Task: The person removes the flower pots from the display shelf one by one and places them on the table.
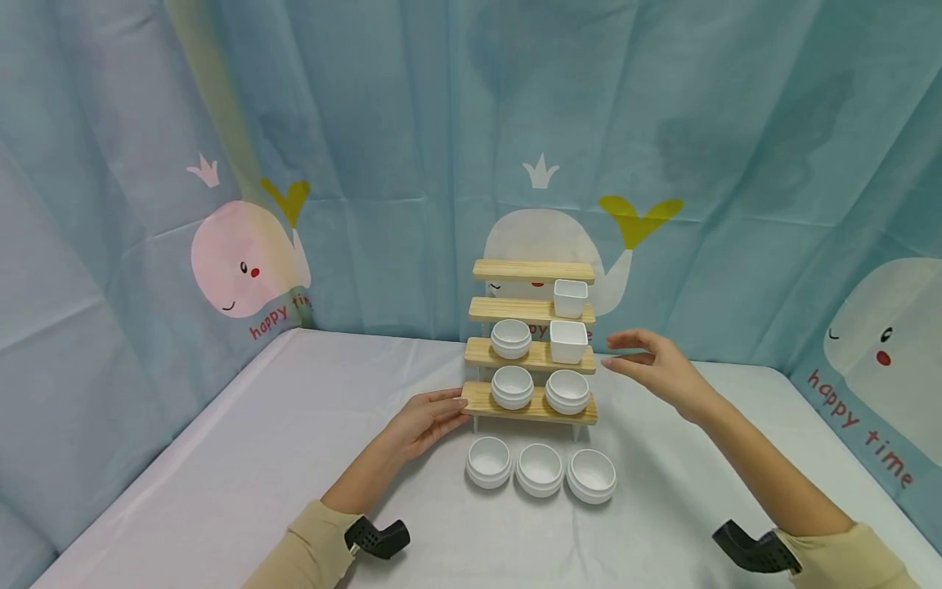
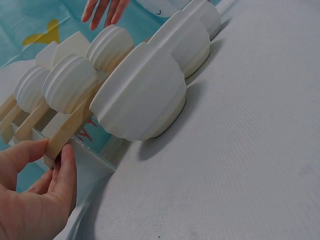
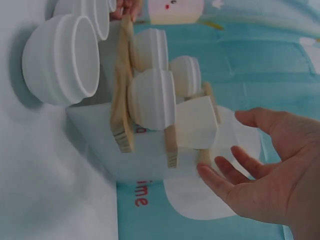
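Note:
A tiered stand with several light wood shelves carries white bowls. My left hand pinches the left end of its lowest shelf between thumb and fingers. Two round bowls sit on that lowest shelf, the right one near its end. One tier up are a round bowl and a square bowl; another square bowl stands on the tier above. To the right of the stand, my right hand hangs in the air close to the square bowls, fingers apart from them and holding nothing.
Three round white bowls stand in a row on the white-covered table in front of the stand. A blue curtain with printed whales hangs right behind the stand and along the sides.

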Action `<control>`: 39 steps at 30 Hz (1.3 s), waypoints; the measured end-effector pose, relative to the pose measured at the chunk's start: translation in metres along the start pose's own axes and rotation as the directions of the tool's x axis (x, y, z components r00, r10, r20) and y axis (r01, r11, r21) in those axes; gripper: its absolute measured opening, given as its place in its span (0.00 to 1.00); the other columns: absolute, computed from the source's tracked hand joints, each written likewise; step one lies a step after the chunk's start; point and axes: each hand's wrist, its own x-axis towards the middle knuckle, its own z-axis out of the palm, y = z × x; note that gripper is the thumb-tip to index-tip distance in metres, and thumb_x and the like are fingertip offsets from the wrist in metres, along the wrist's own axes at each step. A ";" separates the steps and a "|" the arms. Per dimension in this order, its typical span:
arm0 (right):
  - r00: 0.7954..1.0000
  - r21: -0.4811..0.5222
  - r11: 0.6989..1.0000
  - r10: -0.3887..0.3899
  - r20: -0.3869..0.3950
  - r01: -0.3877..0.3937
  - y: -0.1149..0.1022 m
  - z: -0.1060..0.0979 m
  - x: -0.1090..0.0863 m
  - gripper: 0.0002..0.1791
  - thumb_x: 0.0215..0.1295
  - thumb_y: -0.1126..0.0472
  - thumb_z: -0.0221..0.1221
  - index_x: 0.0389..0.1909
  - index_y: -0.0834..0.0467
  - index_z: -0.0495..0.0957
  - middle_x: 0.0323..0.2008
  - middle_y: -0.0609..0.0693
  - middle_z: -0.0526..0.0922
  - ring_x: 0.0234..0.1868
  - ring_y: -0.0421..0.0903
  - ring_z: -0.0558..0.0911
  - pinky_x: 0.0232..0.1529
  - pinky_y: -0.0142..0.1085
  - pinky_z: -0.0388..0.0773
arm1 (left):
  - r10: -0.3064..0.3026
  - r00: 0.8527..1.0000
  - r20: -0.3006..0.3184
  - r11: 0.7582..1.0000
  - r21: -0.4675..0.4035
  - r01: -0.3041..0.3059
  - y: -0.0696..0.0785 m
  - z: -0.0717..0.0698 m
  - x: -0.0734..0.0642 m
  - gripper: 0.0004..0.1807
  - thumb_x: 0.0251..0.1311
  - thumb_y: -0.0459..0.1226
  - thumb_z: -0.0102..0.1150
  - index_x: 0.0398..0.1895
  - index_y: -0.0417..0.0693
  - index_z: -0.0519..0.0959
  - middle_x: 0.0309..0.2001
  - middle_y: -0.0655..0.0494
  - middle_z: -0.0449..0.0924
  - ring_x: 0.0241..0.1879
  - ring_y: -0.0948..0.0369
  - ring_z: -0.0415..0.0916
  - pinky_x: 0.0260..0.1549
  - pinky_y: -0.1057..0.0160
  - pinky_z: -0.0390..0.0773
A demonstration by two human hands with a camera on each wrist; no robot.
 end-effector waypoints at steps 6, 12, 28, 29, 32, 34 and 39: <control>1.000 0.001 1.000 -0.002 -0.016 0.002 -0.005 -0.004 0.010 0.32 0.78 0.55 0.62 0.72 0.69 0.68 0.70 0.68 0.72 0.67 0.67 0.76 0.69 0.63 0.76 | -0.006 1.000 -0.005 1.000 0.005 0.006 0.000 -0.001 -0.001 0.29 0.77 0.24 0.51 0.76 0.22 0.59 0.69 0.28 0.69 0.52 0.59 0.82 0.57 0.67 0.86; 1.000 0.022 1.000 0.001 -0.021 -0.001 -0.011 -0.006 0.021 0.32 0.78 0.55 0.62 0.72 0.69 0.67 0.71 0.69 0.70 0.69 0.68 0.73 0.72 0.64 0.72 | -0.002 1.000 -0.001 1.000 0.017 0.002 0.000 -0.001 -0.001 0.29 0.77 0.25 0.51 0.76 0.21 0.59 0.69 0.27 0.69 0.52 0.59 0.82 0.57 0.67 0.86; 0.999 0.026 1.000 0.006 -0.039 -0.005 -0.023 -0.014 0.045 0.37 0.78 0.55 0.61 0.78 0.70 0.61 0.75 0.71 0.65 0.73 0.70 0.69 0.73 0.65 0.71 | -0.005 1.000 -0.022 1.000 0.011 0.006 0.000 -0.001 -0.001 0.28 0.77 0.24 0.51 0.76 0.21 0.60 0.68 0.28 0.70 0.51 0.59 0.83 0.56 0.66 0.87; 0.999 0.026 1.000 0.006 -0.039 -0.005 -0.023 -0.014 0.047 0.37 0.78 0.54 0.61 0.78 0.70 0.61 0.75 0.71 0.65 0.73 0.70 0.68 0.74 0.64 0.71 | -0.004 1.000 -0.021 1.000 0.011 0.005 -0.001 -0.001 -0.001 0.28 0.77 0.24 0.51 0.76 0.21 0.60 0.68 0.28 0.70 0.51 0.59 0.83 0.56 0.67 0.87; 0.999 0.024 1.000 0.003 -0.044 -0.002 -0.024 -0.015 0.052 0.38 0.79 0.53 0.61 0.78 0.70 0.60 0.74 0.71 0.66 0.73 0.69 0.68 0.74 0.63 0.71 | -0.002 1.000 -0.013 1.000 0.010 0.002 -0.001 -0.001 -0.001 0.29 0.77 0.24 0.51 0.76 0.21 0.59 0.69 0.27 0.69 0.51 0.59 0.82 0.56 0.67 0.87; 0.999 0.023 1.000 0.000 -0.048 0.001 -0.025 -0.015 0.055 0.38 0.78 0.53 0.61 0.78 0.70 0.61 0.74 0.71 0.66 0.73 0.68 0.69 0.74 0.62 0.72 | -0.001 1.000 -0.008 1.000 0.009 0.001 -0.001 -0.001 -0.001 0.29 0.77 0.24 0.51 0.76 0.21 0.59 0.69 0.27 0.69 0.51 0.59 0.82 0.56 0.67 0.87; 0.999 0.036 0.999 0.008 -0.048 -0.007 -0.027 -0.017 0.062 0.39 0.78 0.53 0.62 0.78 0.70 0.60 0.75 0.70 0.65 0.73 0.66 0.68 0.75 0.61 0.70 | 0.003 1.000 -0.003 1.000 0.010 -0.003 -0.001 -0.002 -0.001 0.29 0.77 0.25 0.52 0.76 0.22 0.59 0.69 0.27 0.69 0.51 0.60 0.83 0.56 0.67 0.87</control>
